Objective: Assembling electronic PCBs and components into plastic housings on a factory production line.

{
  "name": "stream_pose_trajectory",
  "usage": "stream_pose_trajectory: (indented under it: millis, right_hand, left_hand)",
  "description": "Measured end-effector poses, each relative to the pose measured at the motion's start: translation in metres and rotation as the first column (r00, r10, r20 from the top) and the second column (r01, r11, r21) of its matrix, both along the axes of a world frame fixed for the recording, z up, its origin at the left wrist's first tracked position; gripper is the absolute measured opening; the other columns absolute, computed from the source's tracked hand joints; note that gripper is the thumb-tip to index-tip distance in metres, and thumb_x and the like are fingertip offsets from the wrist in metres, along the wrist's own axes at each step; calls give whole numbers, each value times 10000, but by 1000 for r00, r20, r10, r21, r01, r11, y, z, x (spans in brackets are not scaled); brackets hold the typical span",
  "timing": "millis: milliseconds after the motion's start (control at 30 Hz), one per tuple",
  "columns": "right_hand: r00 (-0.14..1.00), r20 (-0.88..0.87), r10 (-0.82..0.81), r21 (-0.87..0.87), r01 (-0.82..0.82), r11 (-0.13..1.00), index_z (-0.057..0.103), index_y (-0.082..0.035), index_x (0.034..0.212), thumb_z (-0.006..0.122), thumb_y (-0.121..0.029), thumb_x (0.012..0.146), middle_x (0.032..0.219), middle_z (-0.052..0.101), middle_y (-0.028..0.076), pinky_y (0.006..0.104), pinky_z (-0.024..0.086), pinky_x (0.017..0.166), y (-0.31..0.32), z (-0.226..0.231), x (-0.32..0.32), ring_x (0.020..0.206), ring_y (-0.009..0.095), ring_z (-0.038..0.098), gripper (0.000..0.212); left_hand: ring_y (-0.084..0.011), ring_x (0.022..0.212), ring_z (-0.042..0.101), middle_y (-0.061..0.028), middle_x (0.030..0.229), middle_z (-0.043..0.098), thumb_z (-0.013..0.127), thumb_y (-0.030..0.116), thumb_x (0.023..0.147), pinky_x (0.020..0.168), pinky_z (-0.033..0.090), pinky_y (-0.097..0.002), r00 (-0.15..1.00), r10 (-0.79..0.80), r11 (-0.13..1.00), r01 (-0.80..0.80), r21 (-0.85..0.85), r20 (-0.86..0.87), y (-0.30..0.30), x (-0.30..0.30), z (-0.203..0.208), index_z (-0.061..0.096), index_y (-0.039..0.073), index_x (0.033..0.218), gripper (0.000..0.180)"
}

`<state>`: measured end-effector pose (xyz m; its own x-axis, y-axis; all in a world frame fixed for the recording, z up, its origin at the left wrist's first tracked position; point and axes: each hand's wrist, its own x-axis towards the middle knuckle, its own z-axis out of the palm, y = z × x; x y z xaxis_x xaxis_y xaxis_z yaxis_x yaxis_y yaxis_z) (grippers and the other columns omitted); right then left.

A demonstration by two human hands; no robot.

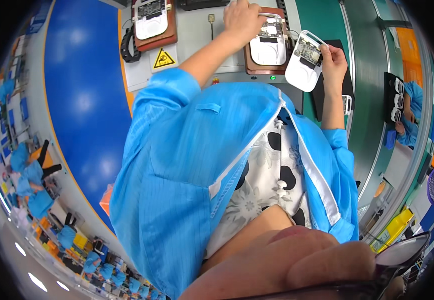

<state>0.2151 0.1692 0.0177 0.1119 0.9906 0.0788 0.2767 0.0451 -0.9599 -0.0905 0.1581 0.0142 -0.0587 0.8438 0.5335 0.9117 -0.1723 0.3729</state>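
Observation:
My right hand (333, 64) pinches the upper right edge of a white plastic housing (301, 76), which has a bare circuit board in its upper half and is held tilted above the bench. My left hand (243, 22) closes at the upper left edge of a second white housing (268, 56), also with a circuit board. This one lies in a reddish-brown fixture (257, 69); the fingertips are partly hidden. Farther left, a third white housing (152, 28) rests in a similar brown fixture (161, 42).
Under my right hand lies a black tray (318, 102) with another white housing (347, 105) at its edge. A yellow warning sign (164, 58) and a green lit button (273, 78) are on the machine. A green conveyor (362, 40) runs at the right; a co-worker (413, 112) sits beyond.

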Motion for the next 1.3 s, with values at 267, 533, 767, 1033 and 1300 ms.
stream_pose_trajectory:
  millis: [267,533,767,1033,1300]
  right_hand:
    - [951,305,45,36,-58,998,750,-34,1011,796,-353,863,798,738,78,296,520,661,41,-17,-13,707,122,658,354]
    - [885,430,179,-24,-187,982,737,-84,1038,726,-379,905,795,722,110,329,517,662,41,0,-119,675,203,671,324]
    - [921,350,173,76,-212,974,691,-44,995,713,-295,907,815,728,156,411,533,684,28,6,-119,757,322,714,267]
    - [933,217,289,32,-303,953,731,-87,1160,699,-421,926,878,744,114,363,529,709,21,26,-64,791,228,699,409]
    - [940,218,261,-150,-232,961,726,-49,1141,679,-336,944,917,753,104,328,556,758,-23,-27,130,823,179,713,351]
  left_hand:
    - [-432,1030,631,-205,1051,698,711,225,902,842,503,-511,885,104,927,79,-366,453,-16,-23,63,622,79,1022,209]
    - [-419,870,693,-202,908,722,564,90,938,740,512,-535,912,-190,767,368,-526,362,-54,27,50,563,67,1077,141]
    - [-439,872,669,-220,880,693,538,193,1011,755,490,-546,945,-234,739,326,-590,230,-50,38,36,553,63,1086,151]
    - [-422,874,687,-195,914,718,592,196,972,745,517,-523,957,-210,792,286,-539,200,-36,53,48,612,96,1064,137]
    - [-403,1009,658,-193,1137,673,687,299,913,858,522,-497,843,-448,815,522,-249,298,-1,209,29,645,35,1148,356]
